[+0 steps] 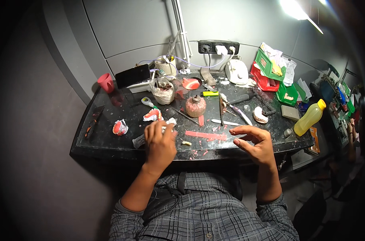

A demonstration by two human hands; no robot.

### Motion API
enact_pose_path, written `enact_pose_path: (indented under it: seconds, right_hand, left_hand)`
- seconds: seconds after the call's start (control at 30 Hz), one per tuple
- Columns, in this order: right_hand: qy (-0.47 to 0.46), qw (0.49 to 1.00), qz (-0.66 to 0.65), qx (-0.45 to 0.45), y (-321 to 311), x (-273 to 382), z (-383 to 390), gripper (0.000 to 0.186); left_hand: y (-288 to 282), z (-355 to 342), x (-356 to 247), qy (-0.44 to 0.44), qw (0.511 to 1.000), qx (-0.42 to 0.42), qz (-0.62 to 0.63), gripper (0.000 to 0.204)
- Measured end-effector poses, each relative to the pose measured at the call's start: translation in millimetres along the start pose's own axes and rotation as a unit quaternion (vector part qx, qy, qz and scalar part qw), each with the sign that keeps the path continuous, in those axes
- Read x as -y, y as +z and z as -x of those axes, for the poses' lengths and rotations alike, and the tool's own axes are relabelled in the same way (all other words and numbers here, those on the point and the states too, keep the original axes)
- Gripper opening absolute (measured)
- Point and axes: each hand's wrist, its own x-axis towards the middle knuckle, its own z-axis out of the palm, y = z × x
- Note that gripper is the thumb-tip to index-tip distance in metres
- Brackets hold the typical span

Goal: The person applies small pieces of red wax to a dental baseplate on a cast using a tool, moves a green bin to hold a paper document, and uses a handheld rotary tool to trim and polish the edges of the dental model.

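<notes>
My left hand [160,142] is over the near edge of the bench, fingers curled down. A whitish piece [171,121] shows at its fingertips; the fingers hide most of what they hold. My right hand [254,145] hovers at the right, thumb and fingers apart, nothing between them. Between the hands lie a pink wax strip [206,135] and a small row of tooth-coloured pieces [186,143]. Just beyond the left hand sits a red-and-white denture model [152,115]. Another denture model [120,127] rests farther left. A wax-spattered spirit burner [195,106] stands mid-bench.
Knives and thin tools [221,106] lie right of the burner, near a plaster dental cast [260,115]. A yellow bottle [309,117] stands at the right edge. Behind are a scrap-filled tub [163,93], a phone [132,76], a red cup [105,82] and green trays [286,93].
</notes>
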Motion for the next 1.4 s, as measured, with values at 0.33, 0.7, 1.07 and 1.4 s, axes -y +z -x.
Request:
enact_pose_path:
  seconds: [0.33, 0.7, 1.07, 1.4]
  right_hand:
    - [0.008, 1.0, 0.01, 0.023, 14.6, 0.2, 7.8, 0.028]
    - [-0.117, 0.983, 0.058, 0.128, 37.6, 9.4, 2.2, 0.038]
    - [-0.125, 0.979, 0.009, 0.159, 42.5, 10.0, 1.9, 0.029]
    - [-0.105, 0.991, -0.011, 0.085, 1.3, 0.5, -24.6, 0.029]
  left_hand:
    - [7.0, 5.1, -11.8, 0.023, 0.977, 0.075, 0.198, 0.014]
    - [-24.5, 1.2, -44.9, -0.127, 0.779, 0.284, 0.545, 0.016]
    - [-16.4, 5.3, -40.5, -0.183, 0.672, 0.311, 0.646, 0.018]
    - [4.5, 3.9, -32.8, -0.219, 0.684, 0.244, 0.652, 0.014]
